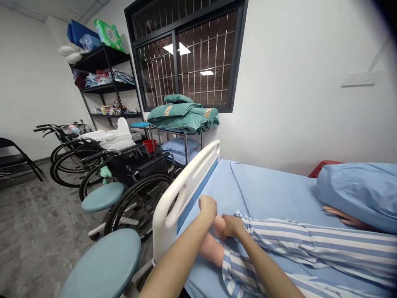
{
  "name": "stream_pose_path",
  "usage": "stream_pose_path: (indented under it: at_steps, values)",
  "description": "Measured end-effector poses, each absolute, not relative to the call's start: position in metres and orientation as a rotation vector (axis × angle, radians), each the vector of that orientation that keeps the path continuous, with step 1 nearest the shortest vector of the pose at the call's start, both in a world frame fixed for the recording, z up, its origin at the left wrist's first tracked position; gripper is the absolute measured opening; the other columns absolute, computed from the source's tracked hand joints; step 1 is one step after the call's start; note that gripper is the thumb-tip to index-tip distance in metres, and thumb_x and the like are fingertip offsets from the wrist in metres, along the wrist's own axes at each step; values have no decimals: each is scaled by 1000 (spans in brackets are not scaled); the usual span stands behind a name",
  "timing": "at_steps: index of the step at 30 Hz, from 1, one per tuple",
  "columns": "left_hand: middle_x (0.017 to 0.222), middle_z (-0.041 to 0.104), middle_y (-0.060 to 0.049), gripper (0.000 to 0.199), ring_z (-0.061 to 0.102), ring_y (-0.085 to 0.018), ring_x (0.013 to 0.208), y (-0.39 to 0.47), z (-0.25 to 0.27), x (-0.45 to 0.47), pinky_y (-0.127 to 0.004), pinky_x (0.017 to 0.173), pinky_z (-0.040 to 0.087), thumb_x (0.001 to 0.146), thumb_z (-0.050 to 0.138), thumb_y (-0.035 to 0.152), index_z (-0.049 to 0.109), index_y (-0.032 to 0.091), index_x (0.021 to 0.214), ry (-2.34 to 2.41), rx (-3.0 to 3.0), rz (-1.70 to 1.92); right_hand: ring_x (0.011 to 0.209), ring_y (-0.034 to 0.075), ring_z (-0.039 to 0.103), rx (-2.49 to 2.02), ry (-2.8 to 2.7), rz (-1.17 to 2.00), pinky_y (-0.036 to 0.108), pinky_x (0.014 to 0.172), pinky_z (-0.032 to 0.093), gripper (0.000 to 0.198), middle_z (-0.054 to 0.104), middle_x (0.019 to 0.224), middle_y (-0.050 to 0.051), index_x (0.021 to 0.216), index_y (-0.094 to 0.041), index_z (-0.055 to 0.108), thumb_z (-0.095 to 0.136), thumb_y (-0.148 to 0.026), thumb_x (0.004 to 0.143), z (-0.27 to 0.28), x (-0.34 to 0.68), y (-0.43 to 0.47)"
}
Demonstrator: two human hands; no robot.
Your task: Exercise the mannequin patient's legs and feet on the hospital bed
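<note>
A figure in blue-and-white striped trousers (285,231) lies on the bed, with bare lower legs near the footboard. My left hand (207,205) is closed at the toe end of the far foot (219,227); its fingertips are hidden. Around the ankle of that same leg, by the trouser cuff, my right hand (233,226) is wrapped. The nearer bare leg (212,250) lies beneath my left forearm, and its foot is hidden behind that arm. At the right, a hand (347,217) of the lying figure shows from under a blue cover (359,194).
A white footboard (166,211) borders the bed's left end. Beyond it stand two round stools (104,196), wheelchairs (145,194), and a rack with green folded quilts (186,116). A black shelf (105,87) holds cloths and packages. The light blue sheet (263,186) reaches the wall.
</note>
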State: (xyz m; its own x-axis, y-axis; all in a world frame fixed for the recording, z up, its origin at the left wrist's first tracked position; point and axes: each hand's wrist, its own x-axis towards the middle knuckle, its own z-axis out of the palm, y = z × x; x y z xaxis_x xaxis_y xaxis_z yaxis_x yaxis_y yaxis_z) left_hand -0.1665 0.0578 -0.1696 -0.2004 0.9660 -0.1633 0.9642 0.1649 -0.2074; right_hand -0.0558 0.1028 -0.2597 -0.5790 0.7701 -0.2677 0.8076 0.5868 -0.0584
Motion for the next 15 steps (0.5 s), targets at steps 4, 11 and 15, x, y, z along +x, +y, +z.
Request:
stream_pose_path:
  at_steps: [4, 11, 15]
  values:
    - [62, 58, -8, 18, 57, -18, 60, 64, -179, -165, -28, 51, 40, 64, 49, 12, 63, 12, 74, -2409, -1968, 444, 88, 30, 56, 1296, 2616, -254, 37, 70, 43, 66, 61, 95, 10, 100, -19, 49, 71, -37, 41, -262, -55, 104]
    - [55, 54, -5, 14, 52, -16, 54, 71, -189, -157, -28, 52, 36, 54, 56, 10, 63, 11, 66, -2394, -1984, 505, 86, 30, 57, 1283, 2610, -269, 38, 68, 44, 65, 61, 95, 9, 99, -20, 49, 70, -36, 40, -263, -56, 107]
    - [58, 55, -5, 13, 51, -14, 57, 71, -193, -155, -29, 55, 36, 58, 56, 18, 64, 14, 68, -2387, -2014, 502, 85, 30, 57, 1284, 2599, -272, 38, 68, 44, 63, 61, 94, 9, 99, -20, 50, 70, -36, 41, -259, -57, 106]
